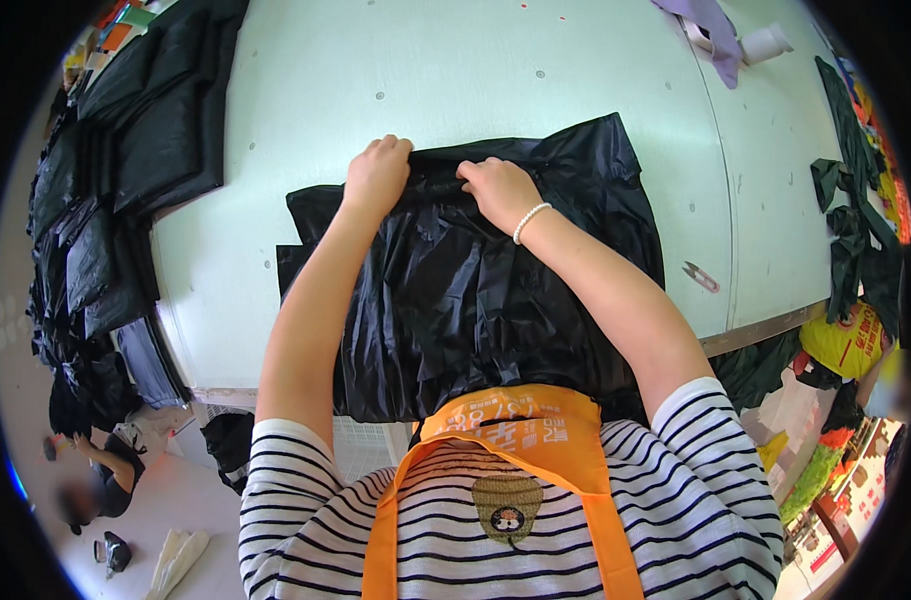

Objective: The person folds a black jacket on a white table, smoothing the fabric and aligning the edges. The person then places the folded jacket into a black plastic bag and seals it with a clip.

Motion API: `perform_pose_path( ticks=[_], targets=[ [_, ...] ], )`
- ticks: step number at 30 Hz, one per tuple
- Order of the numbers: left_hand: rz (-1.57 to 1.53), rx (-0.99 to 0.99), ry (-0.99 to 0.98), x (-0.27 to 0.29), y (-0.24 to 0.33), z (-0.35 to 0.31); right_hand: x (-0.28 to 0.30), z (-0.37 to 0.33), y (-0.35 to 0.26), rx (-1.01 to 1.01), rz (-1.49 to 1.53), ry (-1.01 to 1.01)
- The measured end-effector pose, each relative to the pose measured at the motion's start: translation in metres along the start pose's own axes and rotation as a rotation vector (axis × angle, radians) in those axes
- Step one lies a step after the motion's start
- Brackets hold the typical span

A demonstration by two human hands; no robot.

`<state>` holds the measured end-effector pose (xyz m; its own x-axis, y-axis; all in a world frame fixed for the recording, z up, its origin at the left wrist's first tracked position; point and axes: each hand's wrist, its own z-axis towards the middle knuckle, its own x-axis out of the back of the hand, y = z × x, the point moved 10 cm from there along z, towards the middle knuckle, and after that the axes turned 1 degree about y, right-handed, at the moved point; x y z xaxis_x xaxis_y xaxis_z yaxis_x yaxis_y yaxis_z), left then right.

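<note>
Your left hand (378, 178) and right hand (502, 190) both grip the shiny, black, crinkled sheet material (455, 290) near its far edge, fingers curled in. It lies before you on the pale green, flat tabletop (455, 75); small, pointed metal snips (702, 278) rest to the right, apart from it.

You have a glossy black piece of thin material (465, 310), heavily wrinkled, spread on the pale surface (455, 60) with its near end past the surface's front edge and its far-right corner jutting out.
</note>
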<state>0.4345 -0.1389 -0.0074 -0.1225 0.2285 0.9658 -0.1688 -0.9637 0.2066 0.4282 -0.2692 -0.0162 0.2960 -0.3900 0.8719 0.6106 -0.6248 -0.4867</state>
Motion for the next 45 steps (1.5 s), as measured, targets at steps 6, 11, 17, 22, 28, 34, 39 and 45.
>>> perform_pose_path(
  ticks=[6,11,17,22,28,34,39,45],
  targets=[
    [-0.042,-0.035,0.037,0.042,0.009,-0.012,-0.013,0.030,0.029,-0.162,0.038,-0.112],
    [0.048,-0.028,0.004,0.040,0.037,-0.035,-0.004,0.031,0.022,-0.149,-0.134,-0.042],
    [-0.309,-0.069,0.124,0.001,0.096,-0.032,0.009,0.020,0.027,-0.109,-0.162,0.178],
    [-0.088,-0.052,0.058,-0.016,0.114,-0.031,0.048,-0.016,-0.002,-0.081,-0.322,0.333],
    [0.118,0.040,-0.062,-0.025,0.129,-0.016,0.066,-0.039,0.071,-0.215,-0.125,0.340],
    [0.073,-0.038,-0.066,-0.024,0.150,0.006,0.057,-0.049,0.107,-0.224,-0.095,0.300],
    [-0.055,-0.081,0.007,-0.033,0.159,0.005,0.049,-0.037,0.103,-0.128,-0.155,0.218],
    [-0.130,0.016,0.088,-0.034,0.151,0.007,0.062,-0.038,0.085,-0.018,-0.134,0.207]
  ],
)
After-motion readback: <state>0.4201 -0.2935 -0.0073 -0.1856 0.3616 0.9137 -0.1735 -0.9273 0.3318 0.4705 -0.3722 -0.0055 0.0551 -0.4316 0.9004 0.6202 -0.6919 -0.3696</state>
